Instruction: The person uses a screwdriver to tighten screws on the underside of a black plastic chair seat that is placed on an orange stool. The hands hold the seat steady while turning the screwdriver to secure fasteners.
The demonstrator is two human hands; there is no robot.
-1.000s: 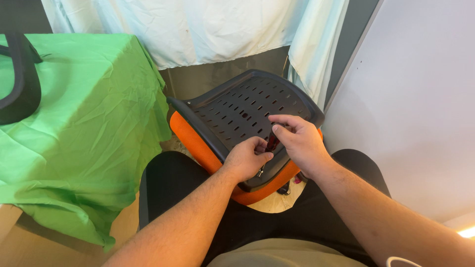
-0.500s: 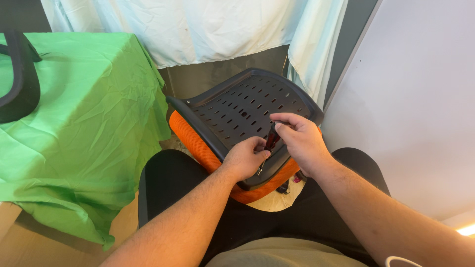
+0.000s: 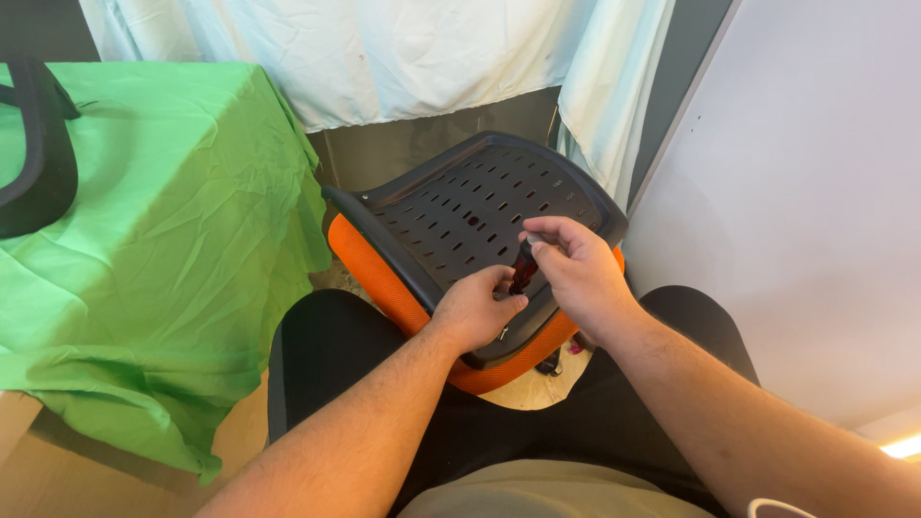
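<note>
I saw the right hand gripping a small dark red-handled tool | left hand pressed on the slotted black plastic chair-seat underside with orange mesh cushion | seat resting on lap, beside green-clothed table

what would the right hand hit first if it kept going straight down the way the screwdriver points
Most likely the black slotted seat base: the right hand holds a dark-handled screwdriver angled down onto it, beside the left hand. Exact contact is hidden.

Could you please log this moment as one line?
left hand: steadying chair seat | right hand: holding screwdriver upright | green cloth: left
</note>
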